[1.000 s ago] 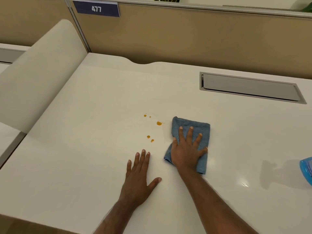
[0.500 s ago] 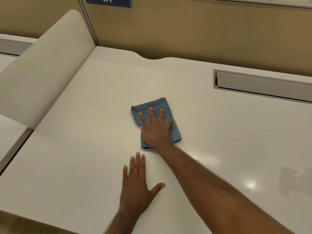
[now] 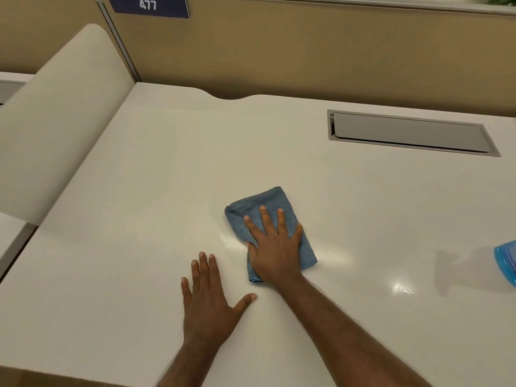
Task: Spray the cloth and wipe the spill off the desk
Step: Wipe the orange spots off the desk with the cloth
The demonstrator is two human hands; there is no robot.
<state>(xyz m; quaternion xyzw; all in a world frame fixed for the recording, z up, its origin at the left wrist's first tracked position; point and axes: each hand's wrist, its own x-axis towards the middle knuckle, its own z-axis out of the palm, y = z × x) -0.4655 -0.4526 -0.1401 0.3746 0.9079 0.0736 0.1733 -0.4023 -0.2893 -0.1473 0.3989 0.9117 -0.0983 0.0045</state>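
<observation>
Right hand (image 3: 275, 248) pressed flat, fingers spread, grip released, palm down on folded blue cloth (image 3: 303, 248) at centre of white counter (image 3: 167, 177). Left hand (image 3: 208, 303) flat on counter just beside cloth, grip released, grasping nothing. Blue spray bottle (image 3: 506, 261) partly visible at right edge, well apart.

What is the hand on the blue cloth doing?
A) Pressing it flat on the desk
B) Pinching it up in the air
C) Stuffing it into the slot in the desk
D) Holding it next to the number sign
A: the right hand lies flat with spread fingers on the blue cloth, which rests on the white desk; the left hand lies flat on the bare desk beside it.
</observation>
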